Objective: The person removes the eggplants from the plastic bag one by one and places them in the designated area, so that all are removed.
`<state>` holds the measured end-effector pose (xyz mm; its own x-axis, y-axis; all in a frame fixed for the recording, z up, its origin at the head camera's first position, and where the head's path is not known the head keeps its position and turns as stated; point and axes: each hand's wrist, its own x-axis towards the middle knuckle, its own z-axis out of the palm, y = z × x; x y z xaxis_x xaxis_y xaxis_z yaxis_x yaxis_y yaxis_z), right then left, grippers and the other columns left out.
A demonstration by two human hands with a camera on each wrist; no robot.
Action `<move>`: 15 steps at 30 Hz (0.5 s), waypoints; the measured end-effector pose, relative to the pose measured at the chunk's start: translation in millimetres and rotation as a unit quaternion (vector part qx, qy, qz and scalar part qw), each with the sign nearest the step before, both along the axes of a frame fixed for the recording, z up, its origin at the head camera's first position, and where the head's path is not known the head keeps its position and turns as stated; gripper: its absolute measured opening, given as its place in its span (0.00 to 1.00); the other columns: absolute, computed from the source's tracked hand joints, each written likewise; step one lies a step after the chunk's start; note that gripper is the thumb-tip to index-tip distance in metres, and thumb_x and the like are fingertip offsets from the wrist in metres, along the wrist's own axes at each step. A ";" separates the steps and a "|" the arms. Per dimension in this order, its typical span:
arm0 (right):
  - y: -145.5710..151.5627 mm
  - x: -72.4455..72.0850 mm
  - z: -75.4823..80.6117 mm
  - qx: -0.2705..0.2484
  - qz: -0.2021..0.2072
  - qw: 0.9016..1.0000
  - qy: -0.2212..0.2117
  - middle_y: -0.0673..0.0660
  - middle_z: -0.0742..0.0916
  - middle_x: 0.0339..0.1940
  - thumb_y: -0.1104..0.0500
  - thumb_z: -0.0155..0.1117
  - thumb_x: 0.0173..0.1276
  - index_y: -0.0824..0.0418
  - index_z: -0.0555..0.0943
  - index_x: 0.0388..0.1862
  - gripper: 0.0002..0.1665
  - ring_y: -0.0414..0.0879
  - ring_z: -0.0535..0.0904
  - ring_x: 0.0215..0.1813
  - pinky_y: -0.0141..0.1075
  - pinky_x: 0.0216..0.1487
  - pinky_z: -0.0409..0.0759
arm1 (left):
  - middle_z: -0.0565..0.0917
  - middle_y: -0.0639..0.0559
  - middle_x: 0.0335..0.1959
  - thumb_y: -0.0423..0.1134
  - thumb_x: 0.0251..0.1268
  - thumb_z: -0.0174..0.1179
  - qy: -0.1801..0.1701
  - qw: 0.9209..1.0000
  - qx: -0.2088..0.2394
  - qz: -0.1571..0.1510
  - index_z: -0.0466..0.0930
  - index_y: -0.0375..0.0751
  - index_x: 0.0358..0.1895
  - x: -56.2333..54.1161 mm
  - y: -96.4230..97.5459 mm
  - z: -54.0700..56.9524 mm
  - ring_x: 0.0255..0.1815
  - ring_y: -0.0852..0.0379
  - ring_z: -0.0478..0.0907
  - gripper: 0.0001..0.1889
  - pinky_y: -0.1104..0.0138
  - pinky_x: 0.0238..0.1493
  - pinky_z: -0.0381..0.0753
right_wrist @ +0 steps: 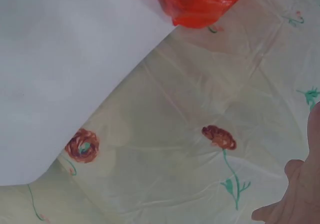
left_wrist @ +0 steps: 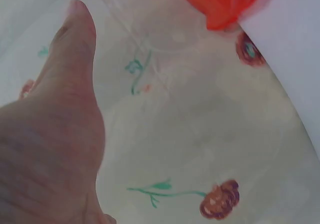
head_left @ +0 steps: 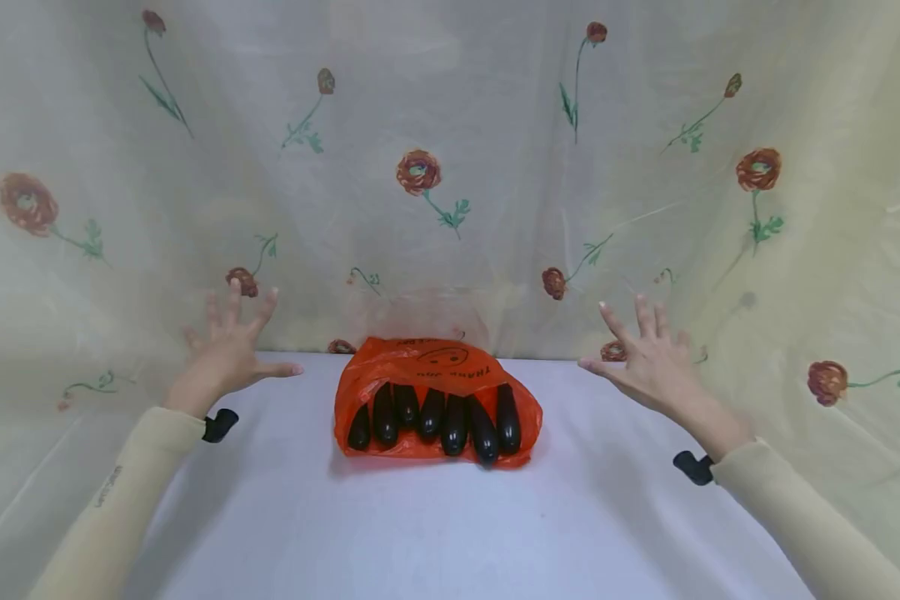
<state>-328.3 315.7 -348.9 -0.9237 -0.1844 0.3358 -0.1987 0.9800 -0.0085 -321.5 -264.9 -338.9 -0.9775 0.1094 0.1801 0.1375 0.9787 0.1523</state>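
glossy black oblong eggplants [head_left: 454,427], crowding the open mouth of the crinkly orange plastic bag [head_left: 390,360] on the flat white surface [head_left: 450,533], between the splayed, empty left hand [head_left: 227,358] and right hand [head_left: 656,365] (well apart), could roll out if tugged.

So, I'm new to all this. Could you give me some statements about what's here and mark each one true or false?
1. The orange-red plastic bag lies on the white table. True.
2. Seven eggplants show in the bag's mouth. True.
3. The left hand is gripping the bag. False: it is spread open, apart from the bag.
4. The right hand holds an eggplant. False: its fingers are spread and it holds nothing.
5. In the head view, the bag lies between the two hands. True.
6. The sheet behind the table is plain. False: it is printed with flowers.
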 end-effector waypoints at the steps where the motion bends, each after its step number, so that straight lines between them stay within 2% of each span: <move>1: -1.9 1.8 -0.5 0.001 0.002 1.000 0.001 0.66 0.37 0.79 0.21 0.48 0.58 0.40 0.38 0.79 0.58 0.73 0.34 0.76 0.78 0.62 0.43 | 0.15 0.38 0.74 0.78 0.41 0.59 0.003 1.000 -0.006 -0.001 0.25 0.61 0.76 1.3 2.3 -0.9 0.71 0.25 0.15 0.65 0.19 0.53 0.31; 6: -10.9 8.4 -5.1 0.004 0.011 1.000 0.006 0.68 0.41 0.79 0.21 0.49 0.58 0.42 0.40 0.79 0.58 0.75 0.41 0.75 0.77 0.63 0.47 | 0.20 0.35 0.75 0.77 0.42 0.60 0.007 1.000 -0.014 -0.013 0.28 0.60 0.77 8.4 13.5 -7.1 0.72 0.23 0.22 0.65 0.19 0.53 0.33; 10: -16.8 13.2 -10.4 -0.005 0.017 1.000 0.004 0.69 0.44 0.79 0.22 0.50 0.58 0.42 0.39 0.79 0.59 0.75 0.42 0.75 0.75 0.64 0.48 | 0.24 0.33 0.76 0.75 0.43 0.61 0.012 1.000 -0.016 -0.018 0.30 0.59 0.78 13.6 20.4 -12.9 0.73 0.21 0.27 0.64 0.20 0.54 0.36; 15: -23.9 17.8 -18.3 -0.015 0.025 1.000 0.010 0.69 0.48 0.79 0.22 0.54 0.56 0.43 0.43 0.79 0.59 0.74 0.44 0.75 0.73 0.66 0.49 | 0.24 0.33 0.76 0.75 0.44 0.61 0.009 1.000 -0.013 -0.023 0.29 0.60 0.77 16.9 24.7 -21.0 0.73 0.21 0.28 0.63 0.20 0.55 0.37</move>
<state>-310.5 291.8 -367.1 -0.9068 -0.2200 0.3596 -0.2485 0.9680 -0.0344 -304.5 -240.1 -359.9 -0.9679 0.1584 0.1950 0.1845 0.9750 0.1240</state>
